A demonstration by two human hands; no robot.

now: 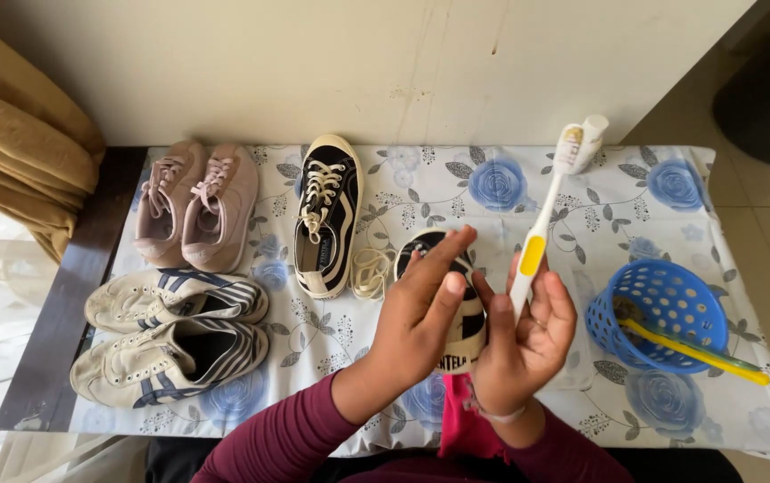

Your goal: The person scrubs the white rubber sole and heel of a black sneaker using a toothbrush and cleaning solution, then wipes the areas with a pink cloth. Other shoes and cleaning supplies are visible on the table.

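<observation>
Right hand (521, 344), centre-right of frame: grip closed around the lower handle of a toothbrush (541, 224), fingers wrapped, thumb side toward the left hand. Toothbrush long axis runs near-vertical in frame, tilted slightly right; head up and away from the person, toward the upper right, handle end down in the fist. White body, yellow patch mid-handle, bristle head whitish; it overlaps a small white tube (592, 139) lying on the desk behind it.

Left hand (425, 309), centre: grip partly open, fingers spread over a black-and-white sneaker (465, 326) held between the two hands. Toe cap points up-frame. Whether the fingers clamp it, cannot tell.

A loose cream lace (370, 271) lies just left of that sneaker. Its mate, a black-and-white laced sneaker (327, 215), sits upper centre, toe away from the person.

Blue perforated basket (658, 313), right side: holds a second brush with a yellow handle (702, 353), handle sticking out over the rim toward lower right.

Pink pair (193, 206) upper left, white striped pair (170, 335) lower left. Desk (492, 183) is covered in a blue-rose floral cloth.
</observation>
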